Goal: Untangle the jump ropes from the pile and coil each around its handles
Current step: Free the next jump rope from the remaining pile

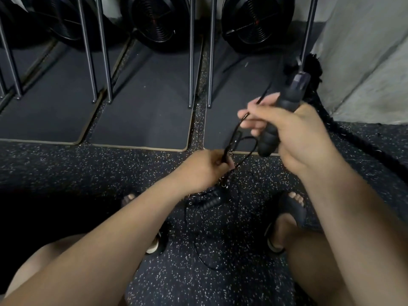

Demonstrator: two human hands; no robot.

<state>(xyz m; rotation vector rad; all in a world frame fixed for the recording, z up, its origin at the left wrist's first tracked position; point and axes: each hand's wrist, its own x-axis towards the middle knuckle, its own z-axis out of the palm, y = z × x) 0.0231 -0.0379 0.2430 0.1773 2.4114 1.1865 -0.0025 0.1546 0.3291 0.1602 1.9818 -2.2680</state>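
Right hand (293, 133) grip wrapped round a ribbed black handle (277, 122) at 1 o'clock. Left hand (205, 171) grip pinches the cord (227, 151) dead centre. Second handle (212, 200) on the speckled floor (88, 168) under the left wrist, half hidden. Loose cord (199, 257) at 6 is barely readable against the floor. Battle rope (353, 138) at 3, fan wheels (159, 18) at 12, tops cut off.
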